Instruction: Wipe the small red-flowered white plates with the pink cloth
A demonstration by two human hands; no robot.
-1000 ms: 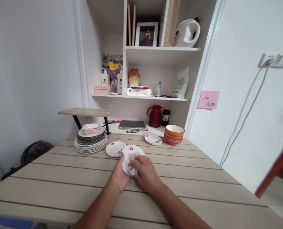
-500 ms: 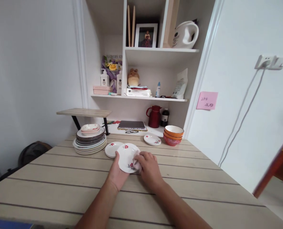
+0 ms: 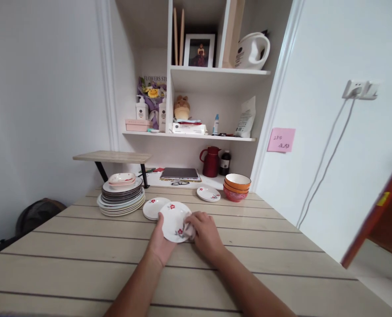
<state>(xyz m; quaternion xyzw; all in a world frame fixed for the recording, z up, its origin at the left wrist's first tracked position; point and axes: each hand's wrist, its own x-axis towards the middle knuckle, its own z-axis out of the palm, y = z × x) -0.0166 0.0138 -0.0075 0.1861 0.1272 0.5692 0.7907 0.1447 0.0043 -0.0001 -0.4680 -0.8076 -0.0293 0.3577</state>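
A small white plate with red flowers (image 3: 173, 220) is tilted up above the table, facing me. My left hand (image 3: 160, 245) grips it by the left edge, thumb on the rim and fingers underneath. In my right hand (image 3: 206, 230) is a crumpled pale pink cloth (image 3: 188, 230), pressed against the plate's lower right rim. Just behind lie matching small plates (image 3: 152, 208), partly covered by the held one. Farther back on the right, more small flowered plates (image 3: 208, 193) are stacked beside a pile of orange and red bowls (image 3: 237, 188).
At the left stands a tall stack of plates (image 3: 121, 203) topped by small dishes, near a raised wooden stand (image 3: 113, 156). Behind the slatted table (image 3: 83, 259) are a laptop (image 3: 179, 173), eyeglasses (image 3: 180, 183), a red jug (image 3: 211, 162) and a dark bottle (image 3: 225, 163).
The whole view has shifted slightly, so things appear a little farther left. Both hands keep their hold, and the cloth stays at nearly the same spot on the plate's rim.
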